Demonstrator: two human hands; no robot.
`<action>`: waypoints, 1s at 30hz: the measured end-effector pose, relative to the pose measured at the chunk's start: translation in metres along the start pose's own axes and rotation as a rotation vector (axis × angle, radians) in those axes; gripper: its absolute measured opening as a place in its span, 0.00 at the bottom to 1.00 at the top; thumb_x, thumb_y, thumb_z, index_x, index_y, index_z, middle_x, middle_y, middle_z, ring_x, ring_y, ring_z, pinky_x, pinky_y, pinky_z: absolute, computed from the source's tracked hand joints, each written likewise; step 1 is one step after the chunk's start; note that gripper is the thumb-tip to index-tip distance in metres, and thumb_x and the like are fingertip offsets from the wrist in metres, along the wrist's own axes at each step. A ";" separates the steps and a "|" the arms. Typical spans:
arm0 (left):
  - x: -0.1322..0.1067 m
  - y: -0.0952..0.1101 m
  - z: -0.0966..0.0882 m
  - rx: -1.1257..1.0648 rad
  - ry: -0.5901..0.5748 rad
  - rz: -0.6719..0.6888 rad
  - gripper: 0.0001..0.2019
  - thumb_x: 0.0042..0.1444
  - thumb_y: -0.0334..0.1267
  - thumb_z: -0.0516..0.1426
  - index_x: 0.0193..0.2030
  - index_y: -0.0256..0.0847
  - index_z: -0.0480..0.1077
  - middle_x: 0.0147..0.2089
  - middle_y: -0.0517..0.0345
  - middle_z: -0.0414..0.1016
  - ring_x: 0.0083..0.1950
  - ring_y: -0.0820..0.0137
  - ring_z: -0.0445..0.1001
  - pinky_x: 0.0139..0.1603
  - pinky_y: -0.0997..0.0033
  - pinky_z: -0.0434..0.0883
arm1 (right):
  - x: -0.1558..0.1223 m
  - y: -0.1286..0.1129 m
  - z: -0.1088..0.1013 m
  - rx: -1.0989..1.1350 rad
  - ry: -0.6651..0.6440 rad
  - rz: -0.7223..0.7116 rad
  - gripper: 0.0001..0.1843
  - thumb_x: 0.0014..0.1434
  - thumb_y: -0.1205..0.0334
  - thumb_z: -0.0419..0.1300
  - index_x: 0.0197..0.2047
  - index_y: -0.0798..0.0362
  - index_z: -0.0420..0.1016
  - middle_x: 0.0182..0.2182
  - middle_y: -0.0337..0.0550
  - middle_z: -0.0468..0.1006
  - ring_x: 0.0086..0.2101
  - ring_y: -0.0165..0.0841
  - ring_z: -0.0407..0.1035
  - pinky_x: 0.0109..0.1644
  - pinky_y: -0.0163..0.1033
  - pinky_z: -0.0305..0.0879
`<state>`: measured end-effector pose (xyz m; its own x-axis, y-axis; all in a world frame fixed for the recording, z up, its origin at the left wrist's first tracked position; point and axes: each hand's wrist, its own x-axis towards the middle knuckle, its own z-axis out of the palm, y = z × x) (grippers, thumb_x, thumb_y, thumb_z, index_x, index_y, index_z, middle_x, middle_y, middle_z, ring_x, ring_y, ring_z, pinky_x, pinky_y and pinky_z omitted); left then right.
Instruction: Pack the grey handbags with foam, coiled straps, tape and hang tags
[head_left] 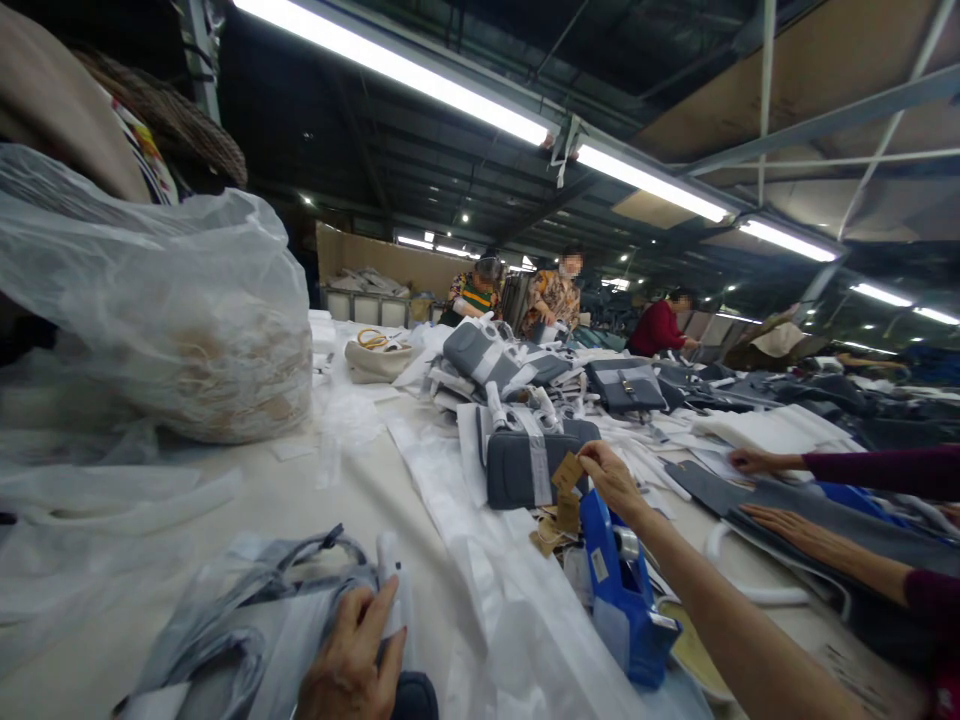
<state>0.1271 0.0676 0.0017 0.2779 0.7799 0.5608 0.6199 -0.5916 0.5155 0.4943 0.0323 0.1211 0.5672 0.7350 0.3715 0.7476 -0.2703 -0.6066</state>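
My left hand (352,650) rests at the bottom edge, fingers curled over a grey handbag wrapped in clear plastic (247,620), gripping its white-wrapped handle. My right hand (611,478) is stretched out ahead, pinching a small brown paper tag (568,470) just in front of a grey handbag with a white paper band (525,462). More brown tags (551,530) lie on the table under that hand. A blue tape dispenser (622,590) stands right below my right forearm.
A big clear plastic bag of pale stuffing (187,340) fills the left. Piled grey handbags (495,355) and white wrapping sheets (487,560) cover the long table. Another person's hands (780,520) press on grey material at right. Three more people stand at the far end.
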 end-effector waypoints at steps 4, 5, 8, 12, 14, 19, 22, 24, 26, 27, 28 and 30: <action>0.000 0.002 -0.001 -0.026 -0.012 0.010 0.17 0.59 0.34 0.45 0.52 0.41 0.67 0.44 0.54 0.67 0.40 0.69 0.74 0.40 0.71 0.72 | 0.008 -0.009 -0.006 0.251 0.073 0.016 0.11 0.64 0.56 0.54 0.39 0.57 0.68 0.27 0.35 0.69 0.24 0.26 0.65 0.28 0.34 0.65; 0.001 0.001 -0.001 -0.025 -0.014 0.015 0.17 0.59 0.34 0.45 0.52 0.40 0.67 0.44 0.54 0.66 0.40 0.69 0.74 0.40 0.70 0.72 | 0.010 -0.013 -0.009 0.294 0.092 0.015 0.11 0.63 0.56 0.54 0.40 0.56 0.68 0.27 0.35 0.69 0.24 0.25 0.65 0.28 0.33 0.65; 0.001 -0.003 -0.001 -0.022 -0.036 0.026 0.17 0.58 0.33 0.46 0.52 0.38 0.67 0.43 0.53 0.66 0.40 0.68 0.74 0.41 0.68 0.73 | 0.013 -0.025 -0.020 0.387 0.129 0.017 0.11 0.63 0.56 0.55 0.39 0.56 0.68 0.27 0.35 0.70 0.23 0.25 0.65 0.27 0.33 0.64; 0.003 -0.012 0.000 -0.040 -0.098 0.086 0.17 0.57 0.33 0.47 0.53 0.41 0.67 0.42 0.55 0.68 0.39 0.69 0.75 0.41 0.70 0.74 | 0.016 -0.044 -0.037 0.449 0.144 0.010 0.10 0.63 0.56 0.54 0.38 0.56 0.67 0.27 0.35 0.71 0.24 0.26 0.66 0.29 0.34 0.65; 0.003 -0.013 0.001 -0.024 -0.076 0.091 0.17 0.57 0.33 0.47 0.52 0.40 0.67 0.42 0.54 0.68 0.39 0.68 0.75 0.40 0.69 0.74 | 0.016 -0.054 -0.045 0.451 0.122 0.003 0.08 0.61 0.59 0.57 0.35 0.56 0.68 0.26 0.34 0.71 0.24 0.26 0.66 0.29 0.34 0.64; 0.007 -0.006 -0.004 0.028 0.033 0.136 0.16 0.56 0.33 0.47 0.49 0.39 0.69 0.40 0.54 0.70 0.39 0.67 0.75 0.38 0.69 0.74 | 0.006 -0.073 -0.052 0.458 0.028 0.007 0.05 0.50 0.65 0.60 0.28 0.54 0.67 0.22 0.35 0.73 0.22 0.27 0.65 0.25 0.33 0.57; 0.010 0.000 -0.009 0.087 0.079 0.161 0.16 0.55 0.32 0.48 0.47 0.39 0.70 0.36 0.54 0.72 0.37 0.65 0.74 0.38 0.67 0.73 | -0.006 -0.083 -0.054 0.506 -0.025 0.012 0.06 0.45 0.63 0.60 0.27 0.52 0.66 0.21 0.36 0.75 0.21 0.29 0.66 0.24 0.34 0.56; 0.012 0.005 -0.013 0.103 0.121 0.165 0.15 0.55 0.33 0.49 0.45 0.39 0.72 0.35 0.54 0.73 0.37 0.62 0.73 0.39 0.63 0.72 | -0.014 -0.090 -0.056 0.548 -0.064 0.016 0.07 0.43 0.61 0.61 0.26 0.51 0.66 0.21 0.37 0.76 0.21 0.30 0.67 0.24 0.34 0.56; 0.014 0.013 -0.016 0.040 0.157 0.173 0.13 0.55 0.34 0.50 0.43 0.39 0.73 0.35 0.52 0.74 0.38 0.61 0.72 0.41 0.60 0.71 | -0.023 -0.098 -0.058 0.597 -0.104 0.017 0.09 0.42 0.60 0.61 0.27 0.51 0.66 0.21 0.38 0.77 0.21 0.29 0.67 0.25 0.34 0.57; 0.015 0.018 -0.018 -0.024 0.157 0.169 0.13 0.55 0.34 0.50 0.42 0.39 0.74 0.36 0.52 0.75 0.39 0.61 0.72 0.42 0.59 0.71 | -0.027 -0.102 -0.058 0.626 -0.125 0.018 0.09 0.42 0.59 0.62 0.27 0.51 0.66 0.22 0.38 0.77 0.21 0.29 0.68 0.25 0.34 0.57; 0.017 0.023 -0.021 -0.103 0.144 0.152 0.12 0.54 0.35 0.51 0.40 0.39 0.74 0.36 0.52 0.76 0.40 0.61 0.72 0.44 0.59 0.71 | -0.032 -0.106 -0.058 0.658 -0.149 0.018 0.10 0.43 0.58 0.62 0.28 0.51 0.66 0.22 0.39 0.78 0.22 0.29 0.68 0.26 0.34 0.58; 0.022 0.036 -0.027 -0.272 0.083 0.068 0.11 0.53 0.36 0.52 0.38 0.40 0.75 0.36 0.52 0.76 0.41 0.61 0.73 0.43 0.59 0.71 | -0.044 -0.115 -0.056 0.728 -0.205 0.018 0.12 0.43 0.57 0.63 0.28 0.51 0.65 0.23 0.39 0.78 0.22 0.29 0.68 0.27 0.33 0.59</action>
<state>0.1356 0.0582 0.0503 0.2441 0.7241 0.6451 0.3795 -0.6835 0.6236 0.4025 -0.0034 0.2142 0.4484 0.8548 0.2615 0.2814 0.1427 -0.9489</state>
